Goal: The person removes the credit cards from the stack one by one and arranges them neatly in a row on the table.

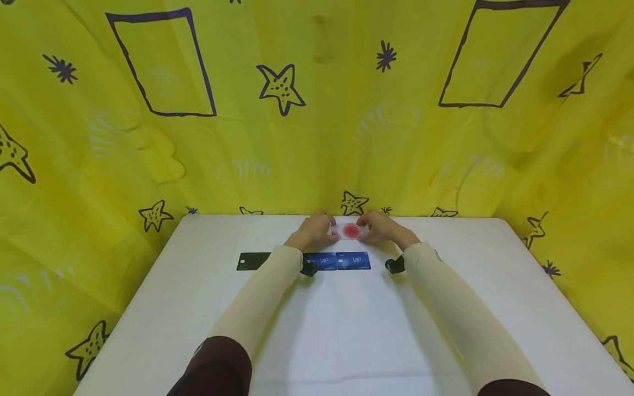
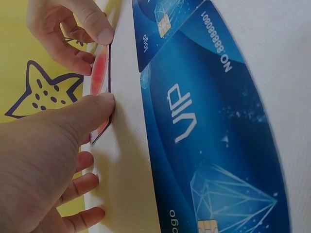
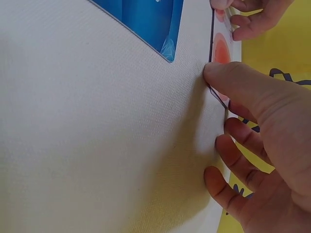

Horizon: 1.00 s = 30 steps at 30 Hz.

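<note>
A pale card with a red oval (image 1: 351, 231) is held at the far edge of the table, between both hands. My left hand (image 1: 317, 229) pinches its left end between thumb and forefinger, the other fingers spread loosely, as the left wrist view shows. At the opposite end, the thumb and forefinger of my right hand (image 1: 380, 226) grip the card. In the right wrist view the card (image 3: 222, 48) lies low, close over the white surface. Nearer to me, a blue VIP card (image 1: 354, 260) sits beside another blue VIP card (image 1: 324, 260), partly covered by the left wrist camera.
A black card (image 1: 251, 261) forms the left end of the row, overlapped by my left forearm. The white table (image 1: 346, 330) meets a yellow patterned curtain (image 1: 317, 148) at the back and sides. Small black cameras stick out under both wrists.
</note>
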Each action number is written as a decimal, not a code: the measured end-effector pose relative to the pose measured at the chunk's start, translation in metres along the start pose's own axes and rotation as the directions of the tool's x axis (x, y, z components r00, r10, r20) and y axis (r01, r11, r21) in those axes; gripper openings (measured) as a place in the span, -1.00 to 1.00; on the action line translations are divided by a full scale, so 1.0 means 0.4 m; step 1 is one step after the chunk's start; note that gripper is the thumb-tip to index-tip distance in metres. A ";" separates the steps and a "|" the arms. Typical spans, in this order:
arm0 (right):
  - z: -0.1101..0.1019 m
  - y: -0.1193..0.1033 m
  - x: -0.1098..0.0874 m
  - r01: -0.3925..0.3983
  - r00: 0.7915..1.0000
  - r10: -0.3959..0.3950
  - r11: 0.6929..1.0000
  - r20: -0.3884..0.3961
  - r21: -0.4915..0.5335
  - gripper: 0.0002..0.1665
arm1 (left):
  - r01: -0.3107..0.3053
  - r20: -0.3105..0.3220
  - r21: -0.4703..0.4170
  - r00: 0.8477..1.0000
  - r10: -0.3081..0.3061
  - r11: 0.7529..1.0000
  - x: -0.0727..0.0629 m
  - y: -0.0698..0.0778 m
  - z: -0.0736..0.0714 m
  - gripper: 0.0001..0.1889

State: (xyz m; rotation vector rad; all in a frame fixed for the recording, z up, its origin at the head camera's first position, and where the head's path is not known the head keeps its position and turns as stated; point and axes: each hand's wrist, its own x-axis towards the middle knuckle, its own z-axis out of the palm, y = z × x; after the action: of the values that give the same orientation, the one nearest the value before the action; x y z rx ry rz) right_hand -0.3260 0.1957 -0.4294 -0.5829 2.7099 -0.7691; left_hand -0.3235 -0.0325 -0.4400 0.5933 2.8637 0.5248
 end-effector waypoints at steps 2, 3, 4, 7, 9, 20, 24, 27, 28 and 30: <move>-0.001 -0.001 -0.001 -0.004 1.000 0.004 1.000 -0.003 0.001 -0.53 | 0.004 -0.003 0.001 1.000 -0.004 1.000 0.001 0.000 0.002 -0.54; 0.000 0.000 0.000 -0.007 1.000 0.007 1.000 -0.003 0.003 -0.53 | 0.009 -0.003 -0.001 1.000 -0.009 1.000 0.001 0.001 0.002 -0.54; 0.000 0.001 0.000 -0.010 1.000 0.010 1.000 -0.005 0.003 -0.53 | 0.016 -0.004 -0.005 1.000 -0.016 1.000 0.000 0.003 0.002 -0.54; 0.002 0.005 0.003 -0.010 1.000 0.010 1.000 -0.006 -0.003 -0.52 | 0.033 -0.004 -0.012 0.999 -0.034 0.999 -0.001 0.007 0.002 -0.55; 0.004 0.009 0.005 -0.007 1.000 0.007 1.000 -0.008 -0.010 -0.52 | 0.039 -0.001 -0.008 0.999 -0.039 0.999 -0.002 0.009 0.002 -0.56; 0.008 0.002 -0.003 0.007 0.999 -0.008 0.999 -0.038 -0.033 -0.51 | 0.022 -0.012 -0.012 1.000 -0.023 1.000 -0.002 0.008 0.004 -0.56; 0.010 0.001 -0.009 0.022 0.998 -0.026 0.997 -0.061 -0.069 -0.50 | -0.004 -0.019 0.003 1.000 0.004 1.000 -0.002 0.006 0.006 -0.56; 0.012 0.001 -0.012 0.027 0.996 -0.035 0.995 -0.077 -0.100 -0.49 | -0.018 -0.027 0.018 0.999 0.018 1.000 -0.003 0.006 0.006 -0.56; 0.012 0.001 -0.013 0.026 0.996 -0.034 0.994 -0.082 -0.105 -0.49 | -0.023 -0.029 0.023 0.999 0.024 0.999 -0.004 0.007 0.005 -0.56; 0.013 0.000 -0.016 0.030 0.995 -0.041 0.993 -0.092 -0.113 -0.48 | -0.033 -0.034 0.032 0.999 0.034 0.999 -0.005 0.007 0.004 -0.56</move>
State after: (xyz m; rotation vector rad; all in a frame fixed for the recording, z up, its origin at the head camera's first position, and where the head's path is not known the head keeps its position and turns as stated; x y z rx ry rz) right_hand -0.3186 0.1962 -0.4326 -0.6369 2.8513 -0.6734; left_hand -0.3203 -0.0306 -0.4404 0.6449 2.9043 0.5016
